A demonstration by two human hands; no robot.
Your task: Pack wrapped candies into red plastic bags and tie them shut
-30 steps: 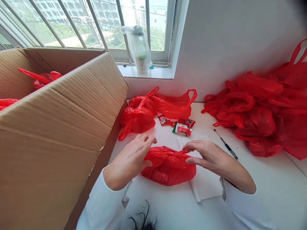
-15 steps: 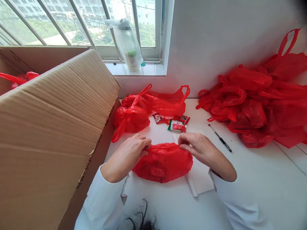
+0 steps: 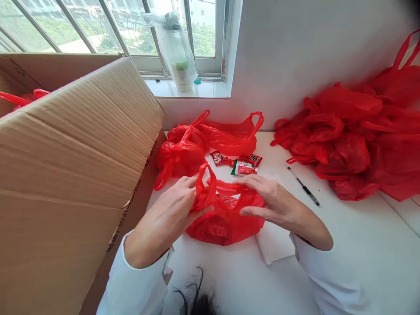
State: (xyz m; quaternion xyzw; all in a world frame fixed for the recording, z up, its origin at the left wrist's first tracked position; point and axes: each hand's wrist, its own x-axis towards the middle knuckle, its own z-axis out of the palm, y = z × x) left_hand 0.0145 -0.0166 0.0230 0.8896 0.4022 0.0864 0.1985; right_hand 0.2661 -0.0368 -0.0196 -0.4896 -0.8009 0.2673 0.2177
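A red plastic bag [image 3: 223,227] with wrapped snacks inside lies on the white table before me, its mouth open and its left handle standing up. My left hand [image 3: 173,210] holds the bag's left side, thumb in front and fingers partly hidden behind the handle. On the other side, my right hand [image 3: 275,199] has the right handle area between thumb and fingers. Just beyond the bag are several small wrapped snacks: a white-and-green packet [image 3: 245,169], a dark red packet [image 3: 252,159] and another red packet [image 3: 218,158]. White paper [image 3: 277,245] lies partly under the bag.
A big cardboard box [image 3: 82,148] stands at left with red bags inside. Behind the snacks sit a tied red bag [image 3: 182,155] and another red bag [image 3: 232,135]. A pen [image 3: 303,187] lies right, before a heap of red bags [image 3: 354,140]. A bagged bottle [image 3: 180,65] stands on the windowsill.
The bag's gathered top has come open, and its left handle now stands up. My hands have gone from pinching the top edge to holding the two sides.
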